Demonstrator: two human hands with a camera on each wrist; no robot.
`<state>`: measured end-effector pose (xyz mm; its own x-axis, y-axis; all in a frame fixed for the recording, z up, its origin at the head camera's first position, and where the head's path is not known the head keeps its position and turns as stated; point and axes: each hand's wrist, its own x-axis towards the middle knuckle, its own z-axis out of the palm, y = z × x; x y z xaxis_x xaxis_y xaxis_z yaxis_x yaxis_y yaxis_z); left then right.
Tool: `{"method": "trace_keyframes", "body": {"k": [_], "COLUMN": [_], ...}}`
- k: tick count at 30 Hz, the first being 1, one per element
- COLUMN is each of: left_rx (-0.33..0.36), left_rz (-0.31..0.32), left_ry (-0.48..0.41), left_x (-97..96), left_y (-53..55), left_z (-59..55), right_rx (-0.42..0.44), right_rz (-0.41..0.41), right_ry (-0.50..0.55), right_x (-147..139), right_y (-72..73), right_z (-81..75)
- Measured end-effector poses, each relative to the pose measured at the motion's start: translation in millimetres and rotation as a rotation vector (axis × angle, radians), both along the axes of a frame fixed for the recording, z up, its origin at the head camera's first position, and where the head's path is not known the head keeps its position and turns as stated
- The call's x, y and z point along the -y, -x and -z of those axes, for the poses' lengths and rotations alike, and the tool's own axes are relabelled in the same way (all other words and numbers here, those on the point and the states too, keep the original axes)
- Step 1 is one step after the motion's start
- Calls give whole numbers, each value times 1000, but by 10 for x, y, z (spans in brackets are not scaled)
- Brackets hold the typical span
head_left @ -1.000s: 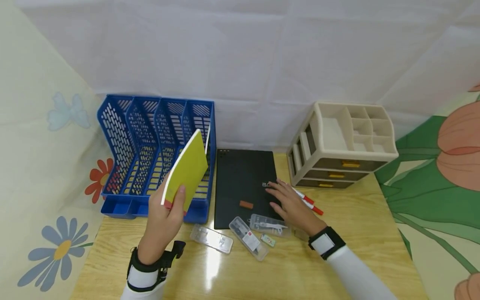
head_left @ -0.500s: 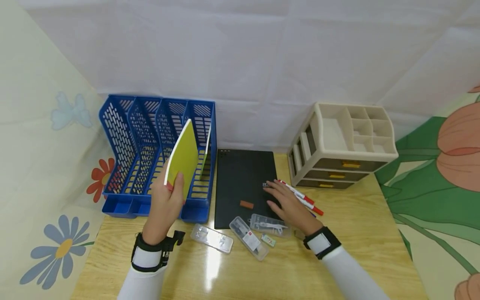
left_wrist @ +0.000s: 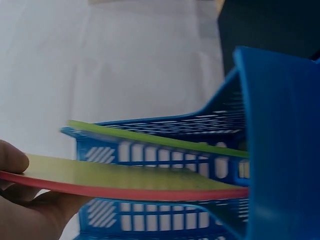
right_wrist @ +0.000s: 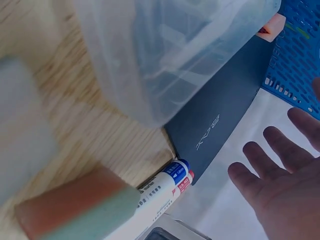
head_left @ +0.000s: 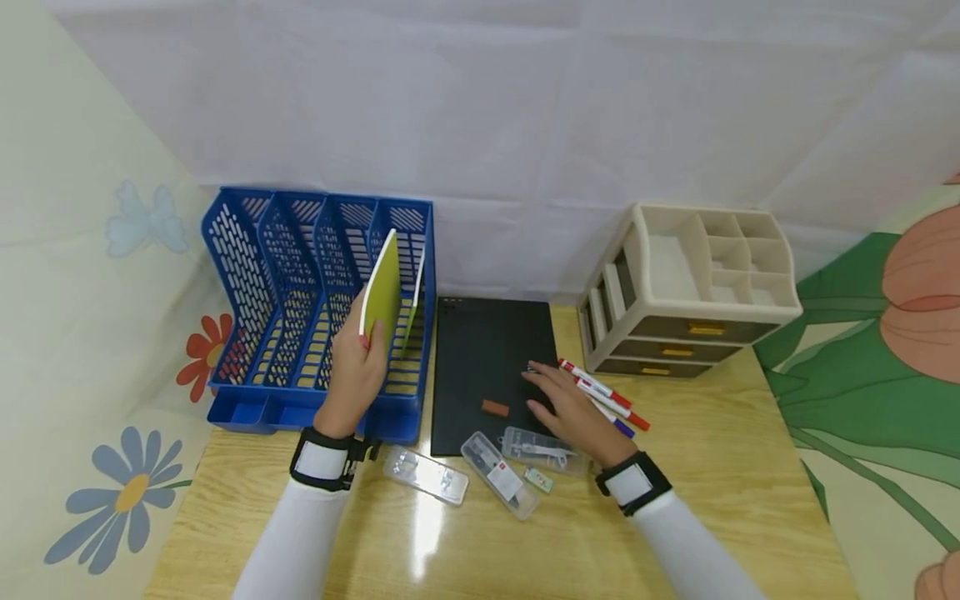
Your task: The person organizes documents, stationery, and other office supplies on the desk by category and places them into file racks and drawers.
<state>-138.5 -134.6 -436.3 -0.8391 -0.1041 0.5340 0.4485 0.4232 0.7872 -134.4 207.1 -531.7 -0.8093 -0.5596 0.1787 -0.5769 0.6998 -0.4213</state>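
Observation:
My left hand (head_left: 355, 371) holds a thin yellow notebook (head_left: 382, 287) with a red spine, thumb on the cover facing right. The notebook stands upright, its far part in the right-hand compartment of a blue file rack (head_left: 300, 383). In the left wrist view, a second thin book (left_wrist: 150, 140), edged in green, leans in that compartment, apart from it. My right hand (head_left: 573, 412) is spread loosely over the right side of a flat black panel (head_left: 487, 350) with white lettering and holds nothing. Whether its fingertips touch the panel cannot be told.
Red and blue markers (head_left: 600, 392) lie right of the right hand. A small brown block (head_left: 495, 407) lies on the panel. Clear plastic cases (head_left: 426, 475) and a small eraser (head_left: 537, 479) lie in front. A beige drawer organizer (head_left: 690, 308) stands at the back right.
My left hand has moved the yellow notebook away from me and slightly right, deeper into the rack's right-hand compartment. My right hand has shifted slightly left, showing more of the markers.

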Motion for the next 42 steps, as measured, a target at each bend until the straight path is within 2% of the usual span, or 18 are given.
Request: {"method": "trace_keyframes", "body": {"k": [3, 8, 15, 22, 25, 28, 35, 38, 42], "left_rx": [4, 19, 92, 185, 200, 198, 129, 128, 161], "left_rz": [-28, -41, -46, -57, -54, -39, 8, 17, 33], "left_ry": [21, 10, 13, 37, 30, 23, 4, -4, -48], "left_x": [-4, -22, -74, -84, -70, -68, -93, -115, -146], "left_y": [86, 226, 360, 512, 557, 595, 706, 749, 785], "left_z": [67, 163, 276, 354, 397, 443, 558, 589, 597], "right_rx": [30, 108, 225, 236, 233, 223, 211, 215, 235], "right_rz": [18, 46, 77, 75, 76, 87, 108, 121, 143], "right_ry": [-4, -13, -60, -43, -20, -7, -13, -6, -9], "right_x": [14, 12, -56, -105, -116, -121, -99, -104, -123], "right_y": [5, -1, -44, -49, -59, -77, -108, -112, -114], "right_z": [7, 18, 65, 107, 115, 116, 130, 128, 136]}}
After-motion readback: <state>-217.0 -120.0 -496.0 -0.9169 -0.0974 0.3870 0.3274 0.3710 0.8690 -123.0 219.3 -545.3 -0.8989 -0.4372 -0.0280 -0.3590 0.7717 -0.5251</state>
